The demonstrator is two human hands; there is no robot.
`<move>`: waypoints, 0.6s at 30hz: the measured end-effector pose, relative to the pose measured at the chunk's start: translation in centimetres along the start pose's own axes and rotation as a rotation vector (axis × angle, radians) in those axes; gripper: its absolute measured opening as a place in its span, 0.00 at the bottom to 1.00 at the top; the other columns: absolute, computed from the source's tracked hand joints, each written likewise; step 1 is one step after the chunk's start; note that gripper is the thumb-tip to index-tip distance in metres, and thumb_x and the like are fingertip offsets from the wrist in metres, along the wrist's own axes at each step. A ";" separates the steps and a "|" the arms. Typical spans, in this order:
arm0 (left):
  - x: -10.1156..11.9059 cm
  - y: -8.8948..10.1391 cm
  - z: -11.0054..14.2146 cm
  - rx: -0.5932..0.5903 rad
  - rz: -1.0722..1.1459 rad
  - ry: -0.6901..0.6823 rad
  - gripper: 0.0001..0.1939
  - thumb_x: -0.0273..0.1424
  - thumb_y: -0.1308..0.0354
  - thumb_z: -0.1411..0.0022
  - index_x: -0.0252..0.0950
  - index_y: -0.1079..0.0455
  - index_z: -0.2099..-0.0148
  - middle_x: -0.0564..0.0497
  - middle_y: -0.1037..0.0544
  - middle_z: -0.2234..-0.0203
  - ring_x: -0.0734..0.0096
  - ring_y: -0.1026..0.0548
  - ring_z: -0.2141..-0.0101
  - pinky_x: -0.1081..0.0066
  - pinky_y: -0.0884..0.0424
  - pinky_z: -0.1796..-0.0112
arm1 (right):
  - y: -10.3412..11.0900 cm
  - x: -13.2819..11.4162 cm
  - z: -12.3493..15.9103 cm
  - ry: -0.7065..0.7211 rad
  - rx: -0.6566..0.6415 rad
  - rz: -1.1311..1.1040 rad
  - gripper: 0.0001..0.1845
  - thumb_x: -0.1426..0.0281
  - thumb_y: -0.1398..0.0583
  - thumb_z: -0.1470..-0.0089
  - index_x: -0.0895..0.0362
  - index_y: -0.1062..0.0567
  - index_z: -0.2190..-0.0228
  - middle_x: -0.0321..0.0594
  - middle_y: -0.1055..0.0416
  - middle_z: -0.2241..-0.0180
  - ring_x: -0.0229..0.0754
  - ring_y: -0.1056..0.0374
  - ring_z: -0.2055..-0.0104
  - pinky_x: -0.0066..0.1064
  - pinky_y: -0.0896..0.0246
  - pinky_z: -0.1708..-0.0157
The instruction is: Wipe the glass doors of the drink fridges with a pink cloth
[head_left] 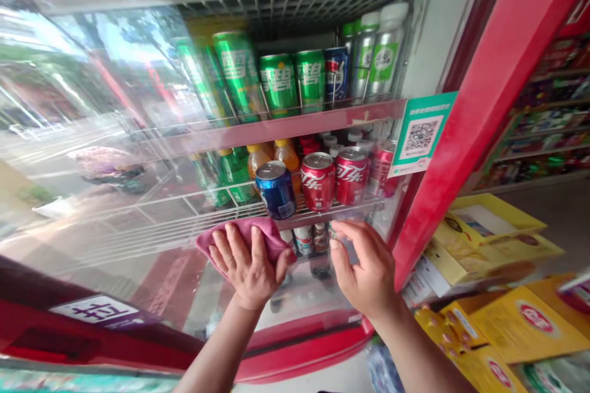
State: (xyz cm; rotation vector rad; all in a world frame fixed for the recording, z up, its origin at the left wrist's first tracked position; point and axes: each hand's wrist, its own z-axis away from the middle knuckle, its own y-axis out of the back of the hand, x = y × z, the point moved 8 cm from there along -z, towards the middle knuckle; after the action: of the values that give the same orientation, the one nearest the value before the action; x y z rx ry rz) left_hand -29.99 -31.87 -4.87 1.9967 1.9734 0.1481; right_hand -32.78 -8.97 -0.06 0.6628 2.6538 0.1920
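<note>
My left hand (251,270) is pressed on a pink cloth (225,234), holding it flat to the glass door (166,258) of a drinks fridge. Its fingers are spread over the cloth, with the thumb by the right corner. To the right, my right hand (366,264) is raised before the glass, fingers curved, thumb and index finger apart, nothing visible between them. Whether it touches the glass I cannot tell. Behind the glass, just above the hands, stand a blue can (275,190) and two red cola cans (318,181) on a wire shelf.
Green cans (279,85) and silver bottles (385,49) fill the upper shelf. A QR-code sticker (421,134) is by the red frame (461,104). Yellow boxes (530,322) are stacked at right. A pull label (96,309) is at lower left. The glass reflects the street.
</note>
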 end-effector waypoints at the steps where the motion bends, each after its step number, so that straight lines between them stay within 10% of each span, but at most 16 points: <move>1: 1.0 -0.3 -0.2 -0.002 -0.004 -0.008 0.53 0.54 0.38 0.30 0.34 0.53 0.17 0.33 0.60 0.18 0.36 0.63 0.19 0.36 0.61 0.24 | 0.4 0.4 0.1 0.000 0.006 0.000 0.18 0.75 0.39 0.32 0.54 0.25 0.43 0.47 0.18 0.56 0.48 0.19 0.55 0.41 0.21 0.53; 11: 11.1 -3.5 -2.9 0.013 -0.041 -0.049 0.54 0.54 0.36 0.32 0.34 0.53 0.17 0.32 0.60 0.18 0.38 0.60 0.19 0.38 0.56 0.24 | 3.5 3.8 1.3 0.013 -0.004 0.015 0.35 0.71 0.38 0.33 0.53 0.36 0.28 0.55 0.27 0.33 0.60 0.30 0.30 0.61 0.26 0.35; 18: 10.1 -3.3 -1.4 -0.038 -0.031 -0.117 0.52 0.53 0.34 0.32 0.37 0.50 0.17 0.36 0.56 0.18 0.43 0.59 0.19 0.45 0.58 0.23 | 2.2 3.8 1.8 0.072 -0.248 0.088 0.44 0.61 0.40 0.29 0.54 0.50 0.21 0.53 0.53 0.19 0.67 0.61 0.16 0.74 0.52 0.23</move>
State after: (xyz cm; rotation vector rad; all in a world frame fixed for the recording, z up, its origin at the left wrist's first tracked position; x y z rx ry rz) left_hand -33.20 -21.72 -6.07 1.9059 1.9130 0.0595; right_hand -34.22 -5.16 -2.55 0.7015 2.6099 0.5700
